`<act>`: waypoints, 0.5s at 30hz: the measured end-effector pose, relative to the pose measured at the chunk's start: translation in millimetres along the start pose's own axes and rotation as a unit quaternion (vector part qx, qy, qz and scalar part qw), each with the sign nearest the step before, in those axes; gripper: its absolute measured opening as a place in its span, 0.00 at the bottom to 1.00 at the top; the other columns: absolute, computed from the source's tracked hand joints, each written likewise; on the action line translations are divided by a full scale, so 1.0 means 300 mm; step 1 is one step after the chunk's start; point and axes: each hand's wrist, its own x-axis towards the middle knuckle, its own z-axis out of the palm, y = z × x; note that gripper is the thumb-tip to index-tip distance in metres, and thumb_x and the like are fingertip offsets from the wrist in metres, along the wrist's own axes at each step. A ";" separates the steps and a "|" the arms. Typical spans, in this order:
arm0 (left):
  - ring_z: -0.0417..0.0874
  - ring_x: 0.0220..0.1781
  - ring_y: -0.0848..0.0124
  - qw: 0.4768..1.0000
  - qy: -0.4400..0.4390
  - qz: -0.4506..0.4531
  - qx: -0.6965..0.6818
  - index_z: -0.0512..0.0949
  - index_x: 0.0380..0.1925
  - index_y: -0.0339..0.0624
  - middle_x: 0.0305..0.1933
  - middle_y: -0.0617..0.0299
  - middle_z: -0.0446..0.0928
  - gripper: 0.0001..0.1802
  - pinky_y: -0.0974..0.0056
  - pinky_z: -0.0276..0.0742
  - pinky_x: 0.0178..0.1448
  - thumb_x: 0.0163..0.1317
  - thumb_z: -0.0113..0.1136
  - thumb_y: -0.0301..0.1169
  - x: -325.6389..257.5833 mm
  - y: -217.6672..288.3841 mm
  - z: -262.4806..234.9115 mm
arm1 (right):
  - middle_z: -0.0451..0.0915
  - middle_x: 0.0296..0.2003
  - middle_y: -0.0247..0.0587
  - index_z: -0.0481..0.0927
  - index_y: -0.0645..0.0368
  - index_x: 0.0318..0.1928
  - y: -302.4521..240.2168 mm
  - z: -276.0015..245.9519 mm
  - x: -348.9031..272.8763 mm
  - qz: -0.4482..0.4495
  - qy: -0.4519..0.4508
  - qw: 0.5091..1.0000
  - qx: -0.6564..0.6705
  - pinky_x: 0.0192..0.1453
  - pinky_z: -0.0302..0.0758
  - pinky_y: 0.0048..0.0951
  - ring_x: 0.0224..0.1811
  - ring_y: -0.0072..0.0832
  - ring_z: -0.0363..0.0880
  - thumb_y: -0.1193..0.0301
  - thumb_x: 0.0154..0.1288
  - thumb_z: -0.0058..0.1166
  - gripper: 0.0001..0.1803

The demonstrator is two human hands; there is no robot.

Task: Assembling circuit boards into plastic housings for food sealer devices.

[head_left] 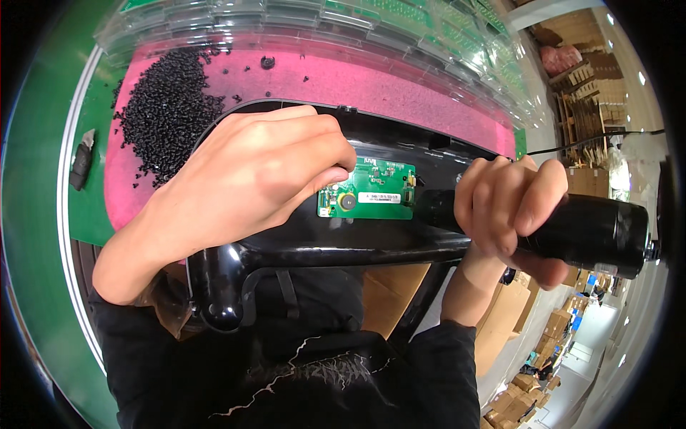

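A green circuit board (pixel 386 184) with a round dark part and a white label lies inside a glossy black plastic housing (pixel 336 249). Over the board's left end, my left hand (pixel 275 168) is closed, thumb and fingertips pinched together. Whatever the pinch holds, if anything, is hidden. My right hand (pixel 504 200) wraps round a black electric screwdriver (pixel 597 232), held nearly level. Its narrow front end points left at the board's right edge; whether the tip touches a screw there cannot be made out.
A heap of small black screws (pixel 168 107) sits on a pink mat (pixel 400 96), with a few strays beside it. Behind stand clear plastic trays (pixel 300 32) with green boards. A dark object (pixel 83 161) lies at the left on the green table (pixel 46 236). Cardboard boxes (pixel 522 400) fill the right background.
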 end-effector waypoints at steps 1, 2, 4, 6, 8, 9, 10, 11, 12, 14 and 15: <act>0.81 0.35 0.59 1.000 0.001 0.002 0.000 0.77 0.33 0.36 0.32 0.57 0.79 0.08 0.59 0.77 0.36 0.54 0.65 0.21 0.000 -0.001 0.001 | 0.72 0.21 0.24 0.68 0.53 0.41 -0.010 0.038 -0.003 0.017 0.082 0.996 -0.037 0.20 0.66 0.17 0.14 0.13 0.69 0.51 0.58 0.68 0.26; 0.81 0.35 0.59 1.000 0.003 0.003 -0.001 0.77 0.33 0.36 0.32 0.57 0.79 0.08 0.59 0.77 0.35 0.54 0.65 0.22 -0.004 -0.001 0.003 | 0.73 0.20 0.24 0.68 0.53 0.41 -0.016 0.065 -0.006 0.032 0.162 0.984 -0.072 0.20 0.66 0.17 0.14 0.13 0.68 0.51 0.58 0.68 0.26; 0.81 0.35 0.59 1.000 0.006 0.005 0.000 0.77 0.33 0.36 0.32 0.57 0.79 0.08 0.59 0.77 0.35 0.53 0.66 0.22 -0.010 0.000 0.002 | 0.72 0.20 0.24 0.68 0.54 0.39 -0.019 0.076 -0.009 0.035 0.193 0.977 -0.085 0.19 0.65 0.17 0.13 0.13 0.67 0.50 0.57 0.68 0.27; 0.81 0.35 0.58 1.000 0.005 0.003 0.002 0.77 0.32 0.37 0.32 0.57 0.78 0.09 0.58 0.77 0.35 0.52 0.67 0.23 -0.015 -0.008 0.000 | 0.72 0.20 0.25 0.67 0.54 0.39 -0.004 0.069 -0.004 0.013 0.164 0.983 -0.077 0.19 0.65 0.18 0.13 0.14 0.67 0.49 0.56 0.66 0.27; 0.81 0.35 0.58 1.000 0.003 0.005 0.000 0.77 0.32 0.37 0.31 0.57 0.78 0.10 0.58 0.77 0.35 0.51 0.68 0.24 -0.017 -0.012 0.000 | 0.71 0.20 0.25 0.67 0.55 0.39 -0.016 0.128 0.004 0.042 0.219 0.968 -0.113 0.19 0.63 0.21 0.13 0.15 0.66 0.48 0.56 0.64 0.27; 0.81 0.34 0.59 1.000 -0.001 0.008 -0.005 0.77 0.31 0.38 0.31 0.58 0.78 0.10 0.58 0.77 0.35 0.51 0.69 0.24 -0.016 -0.011 0.000 | 0.71 0.21 0.26 0.67 0.55 0.39 -0.009 0.156 0.011 -0.002 0.254 0.957 -0.140 0.20 0.64 0.22 0.13 0.16 0.67 0.49 0.56 0.64 0.26; 0.81 0.34 0.59 1.000 -0.002 0.007 -0.003 0.77 0.31 0.38 0.31 0.58 0.78 0.10 0.58 0.77 0.35 0.51 0.69 0.24 -0.015 -0.010 -0.001 | 0.71 0.21 0.26 0.67 0.54 0.39 -0.007 0.172 0.020 -0.045 0.289 0.942 -0.164 0.22 0.64 0.23 0.14 0.17 0.67 0.49 0.57 0.63 0.26; 0.81 0.34 0.59 1.000 -0.010 0.016 -0.006 0.77 0.31 0.38 0.31 0.58 0.78 0.10 0.58 0.77 0.35 0.50 0.69 0.25 -0.016 -0.011 0.000 | 0.71 0.22 0.26 0.68 0.55 0.40 -0.015 0.176 0.029 -0.083 0.268 0.951 -0.128 0.26 0.66 0.23 0.16 0.17 0.68 0.51 0.58 0.62 0.24; 0.81 0.34 0.59 0.999 -0.019 0.026 -0.009 0.77 0.31 0.39 0.30 0.58 0.78 0.10 0.58 0.78 0.35 0.50 0.69 0.25 -0.015 -0.012 0.000 | 0.72 0.24 0.26 0.68 0.54 0.41 -0.023 0.198 0.046 -0.110 0.277 0.950 -0.089 0.29 0.67 0.23 0.17 0.18 0.69 0.54 0.59 0.63 0.22; 0.81 0.34 0.59 0.999 -0.042 0.029 0.002 0.78 0.32 0.38 0.32 0.59 0.79 0.10 0.59 0.78 0.35 0.50 0.69 0.24 -0.008 -0.009 -0.004 | 0.72 0.23 0.26 0.68 0.54 0.41 -0.032 0.223 0.082 -0.165 0.271 0.947 -0.041 0.30 0.67 0.22 0.16 0.17 0.68 0.57 0.58 0.63 0.21; 0.82 0.34 0.59 0.998 -0.019 0.042 -0.034 0.78 0.32 0.38 0.32 0.59 0.80 0.10 0.59 0.78 0.36 0.50 0.69 0.24 -0.006 -0.011 0.003 | 0.71 0.22 0.25 0.68 0.54 0.40 -0.035 0.232 0.098 -0.178 0.267 0.947 -0.035 0.29 0.67 0.22 0.16 0.16 0.69 0.58 0.58 0.63 0.20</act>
